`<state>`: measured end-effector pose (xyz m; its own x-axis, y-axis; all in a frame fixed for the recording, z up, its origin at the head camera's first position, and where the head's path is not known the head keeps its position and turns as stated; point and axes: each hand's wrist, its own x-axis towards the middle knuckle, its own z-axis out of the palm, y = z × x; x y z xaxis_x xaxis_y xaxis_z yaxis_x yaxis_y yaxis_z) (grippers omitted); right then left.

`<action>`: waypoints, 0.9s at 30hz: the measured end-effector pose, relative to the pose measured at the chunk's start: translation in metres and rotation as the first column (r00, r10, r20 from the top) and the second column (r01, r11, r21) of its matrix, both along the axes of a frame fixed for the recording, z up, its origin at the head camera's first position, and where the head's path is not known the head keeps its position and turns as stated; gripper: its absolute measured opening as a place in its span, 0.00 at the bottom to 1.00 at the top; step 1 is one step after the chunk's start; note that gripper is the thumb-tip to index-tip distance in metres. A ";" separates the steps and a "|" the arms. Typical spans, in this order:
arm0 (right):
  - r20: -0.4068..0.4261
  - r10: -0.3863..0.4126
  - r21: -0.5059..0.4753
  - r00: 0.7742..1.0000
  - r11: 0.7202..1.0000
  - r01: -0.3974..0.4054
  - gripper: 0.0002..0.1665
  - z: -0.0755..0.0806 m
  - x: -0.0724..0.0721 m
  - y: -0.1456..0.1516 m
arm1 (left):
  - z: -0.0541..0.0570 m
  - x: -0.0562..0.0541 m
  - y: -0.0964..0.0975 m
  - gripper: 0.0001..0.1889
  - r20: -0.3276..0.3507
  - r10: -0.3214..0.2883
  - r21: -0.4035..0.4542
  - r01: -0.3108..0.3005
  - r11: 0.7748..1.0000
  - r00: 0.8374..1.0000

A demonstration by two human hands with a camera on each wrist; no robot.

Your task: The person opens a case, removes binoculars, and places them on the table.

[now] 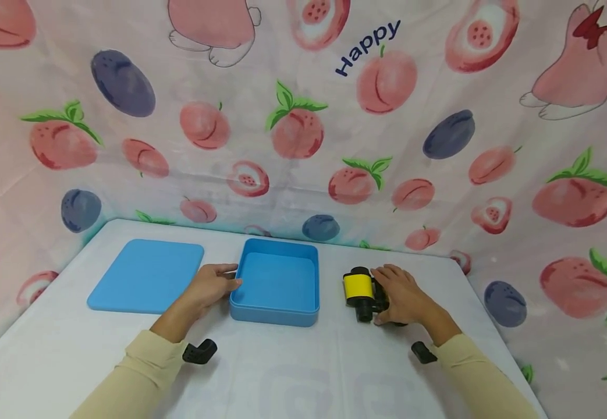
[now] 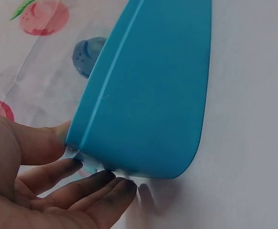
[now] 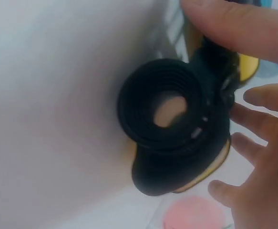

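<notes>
In the head view, a blue rectangular box [image 1: 274,317] stands uncovered on the white table. My left hand [image 1: 209,288] is at its left wall, with the thumb at the rim and the fingers along the outside. In the left wrist view those fingers [image 2: 115,195] touch the box wall [image 2: 148,95] low down. To the right of the box is a pair of black-and-yellow binoculars [image 1: 358,286]. My right hand [image 1: 405,297] spans their right barrel, thumb on the near end and fingers on the far end. One round lens end of the binoculars [image 3: 162,107] faces the right wrist camera.
A flat blue lid [image 1: 146,276] lies left of the box. The white table [image 1: 293,372] ends at the back against a fruit-printed cloth [image 1: 261,134]. Black wrist-worn devices [image 1: 200,352] stick out beside both sleeves.
</notes>
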<state>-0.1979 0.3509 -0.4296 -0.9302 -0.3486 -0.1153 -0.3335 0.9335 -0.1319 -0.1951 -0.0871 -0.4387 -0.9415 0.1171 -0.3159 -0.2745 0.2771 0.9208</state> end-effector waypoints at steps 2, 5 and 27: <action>0.010 -0.009 0.003 1.000 1.000 0.009 0.68 0.002 0.000 0.001 | 0.001 -0.001 0.002 0.30 -0.007 -0.004 -0.050 0.004 0.999 1.000; 0.015 -0.009 -0.006 1.000 1.000 0.009 0.67 0.005 0.001 0.002 | 0.002 -0.001 0.004 0.30 -0.018 -0.014 -0.096 0.012 0.995 1.000; -0.080 0.033 -0.082 0.996 0.996 -0.039 0.61 0.013 0.011 -0.027 | 0.032 -0.014 -0.002 0.46 -0.321 -0.326 -0.611 0.068 0.789 0.889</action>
